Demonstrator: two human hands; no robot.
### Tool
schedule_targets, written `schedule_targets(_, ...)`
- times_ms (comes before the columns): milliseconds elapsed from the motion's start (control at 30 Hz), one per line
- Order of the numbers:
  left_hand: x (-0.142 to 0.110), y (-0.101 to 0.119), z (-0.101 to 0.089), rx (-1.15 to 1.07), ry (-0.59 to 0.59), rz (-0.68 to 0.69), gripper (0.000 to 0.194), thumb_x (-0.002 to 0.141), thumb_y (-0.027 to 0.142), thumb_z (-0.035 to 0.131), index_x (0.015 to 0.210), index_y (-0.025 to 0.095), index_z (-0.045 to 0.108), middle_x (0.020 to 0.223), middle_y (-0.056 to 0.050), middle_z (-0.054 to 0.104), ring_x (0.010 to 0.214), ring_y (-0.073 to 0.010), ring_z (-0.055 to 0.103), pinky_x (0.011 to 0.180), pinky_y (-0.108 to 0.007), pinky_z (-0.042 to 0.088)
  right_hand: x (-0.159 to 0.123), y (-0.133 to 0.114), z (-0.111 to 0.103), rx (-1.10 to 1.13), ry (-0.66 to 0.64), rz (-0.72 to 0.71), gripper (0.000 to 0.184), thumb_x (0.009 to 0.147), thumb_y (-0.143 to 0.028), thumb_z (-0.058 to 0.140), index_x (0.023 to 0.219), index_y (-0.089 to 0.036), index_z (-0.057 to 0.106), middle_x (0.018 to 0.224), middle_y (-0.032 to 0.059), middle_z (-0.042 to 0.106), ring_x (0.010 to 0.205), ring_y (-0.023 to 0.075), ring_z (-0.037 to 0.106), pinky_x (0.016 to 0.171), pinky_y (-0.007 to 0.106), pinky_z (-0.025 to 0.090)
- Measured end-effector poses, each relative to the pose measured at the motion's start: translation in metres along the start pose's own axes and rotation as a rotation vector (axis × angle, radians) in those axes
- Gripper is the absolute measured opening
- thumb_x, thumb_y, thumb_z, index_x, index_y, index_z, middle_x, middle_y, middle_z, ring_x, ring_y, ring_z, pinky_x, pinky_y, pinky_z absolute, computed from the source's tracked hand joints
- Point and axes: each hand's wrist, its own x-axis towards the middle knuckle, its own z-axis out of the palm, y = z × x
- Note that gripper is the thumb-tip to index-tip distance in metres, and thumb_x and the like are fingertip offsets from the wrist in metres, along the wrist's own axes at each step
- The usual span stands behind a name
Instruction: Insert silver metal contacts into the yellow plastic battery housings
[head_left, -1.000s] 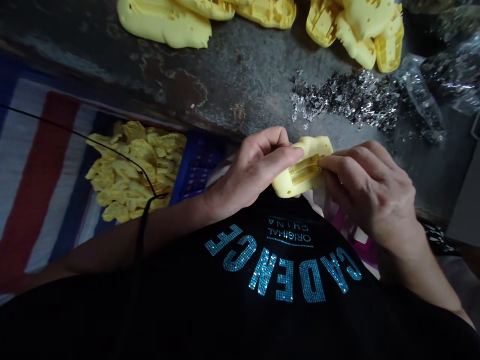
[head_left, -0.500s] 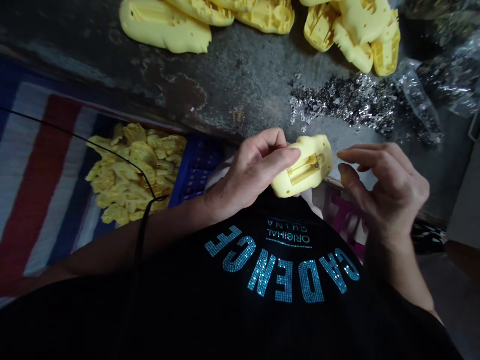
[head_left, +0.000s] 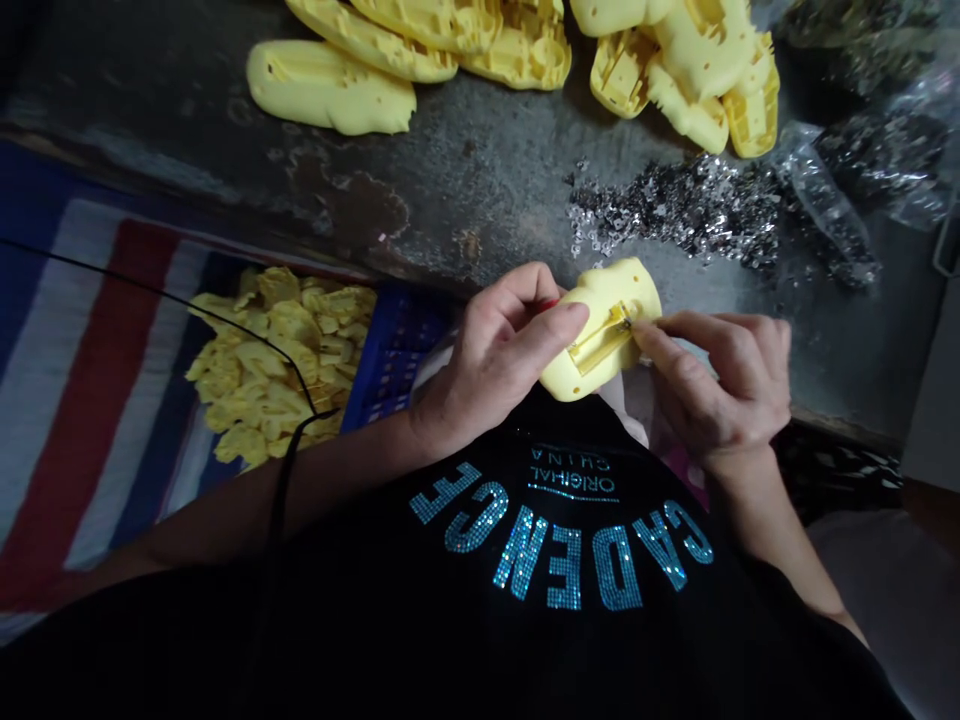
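Note:
My left hand (head_left: pixel 506 345) is closed around a pale yellow plastic shell (head_left: pixel 600 280), its thumb lying on top. An open, slotted battery compartment (head_left: pixel 596 345) faces up in the shell. At the compartment's right end, the thumb and index finger of my right hand (head_left: pixel 712 375) pinch a small metal piece (head_left: pixel 627 323), mostly covered by the fingertips. Something small and red (head_left: pixel 549 304) shows by my left index finger; what it is I cannot tell. Beyond the hands, a heap of small shiny metal pieces (head_left: pixel 675 210) lies on the dark worktable (head_left: pixel 480 190).
More yellow shells (head_left: pixel 330 90) lie along the table's far side, with another stack (head_left: pixel 701 50) to their right. Clear plastic bags (head_left: pixel 832 200) are at the right. Lower left, a blue basket (head_left: pixel 386 345) stands by a pile of yellow parts (head_left: pixel 277 350). A black cord (head_left: pixel 225 315) crosses the left.
My right hand has moved left from beside the shell, and its fingertips now press at the battery compartment. The left hand still holds the shell, slightly more tilted.

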Motion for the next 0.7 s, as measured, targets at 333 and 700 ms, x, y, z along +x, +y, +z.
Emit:
schedule_targets(333,-0.001,0.000,-0.001,0.030,0.013,0.027,0.029,0.100,0.027,0.072,0.083,0.022,0.049,0.076,0.004,0.048,0.061,-0.0097,0.049,0.051,-0.022,0.042,0.006,0.006,0.002,0.049,0.001,0.032,0.038,0.105,-0.021,0.075,0.139,-0.038,0.079,0.113,0.0022,0.088,0.091,0.0250,0.076,0.076,0.043,0.057)
schedule_targets(700,-0.002,-0.004,-0.005,0.095,0.014,0.054,0.030,0.102,0.033,0.071,0.086,0.023,0.048,0.083,0.002,0.050,0.066,-0.0104,0.053,0.054,-0.022,0.049,0.007,-0.002,0.010,0.099,0.001,0.031,0.040,0.104,-0.015,0.074,0.140,-0.030,0.079,0.114,0.0041,0.088,0.091,0.0231,0.077,0.078,0.039,0.058)
